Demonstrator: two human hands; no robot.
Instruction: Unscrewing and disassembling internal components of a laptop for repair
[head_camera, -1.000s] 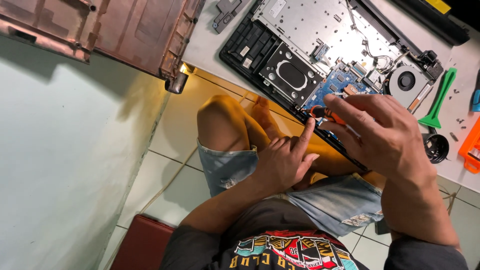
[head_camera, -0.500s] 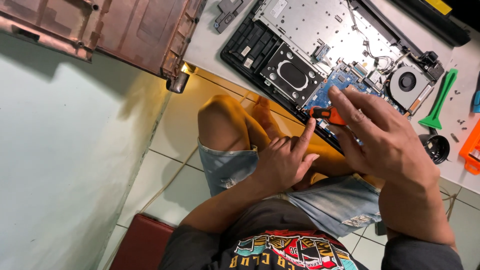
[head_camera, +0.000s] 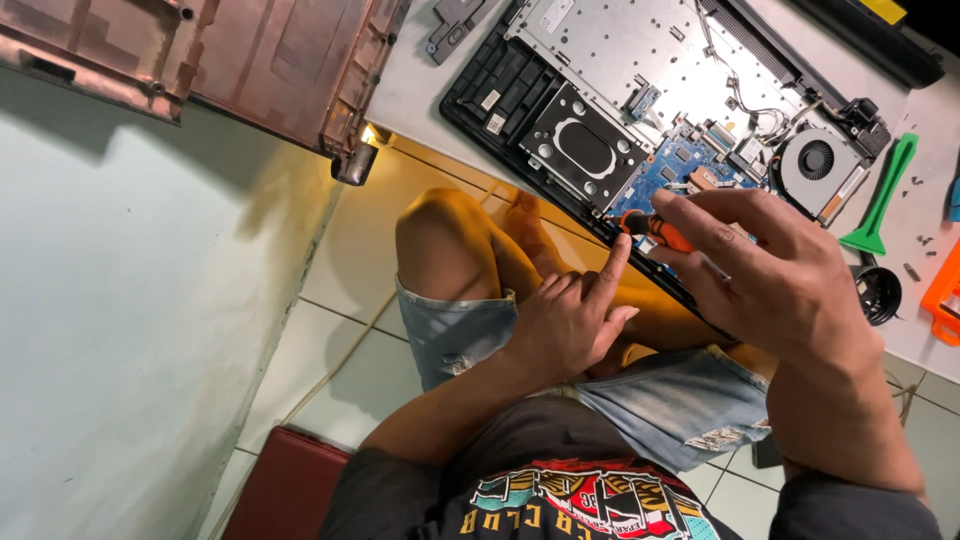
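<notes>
We are seeing a reddish-brown cover (head_camera: 250, 60) lying across the top left, its corner hanging over the table (head_camera: 420, 90) edge. A small grey part (head_camera: 452, 22) is lying just beside it. A green pry tool (head_camera: 882, 198) is resting on the table at the right, with an orange tool (head_camera: 943, 298) near the edge and a round black cup (head_camera: 880, 294) between them. Tiny screws (head_camera: 915, 182) are lying scattered nearby. A dark red cushion (head_camera: 290, 490) is sitting on the tiled floor (head_camera: 330, 370), and a pale wall (head_camera: 130, 330) is filling the left.

Warm, bright indoor light, sharp focus, dark shadows on the wall (head_camera: 120, 300).
</notes>
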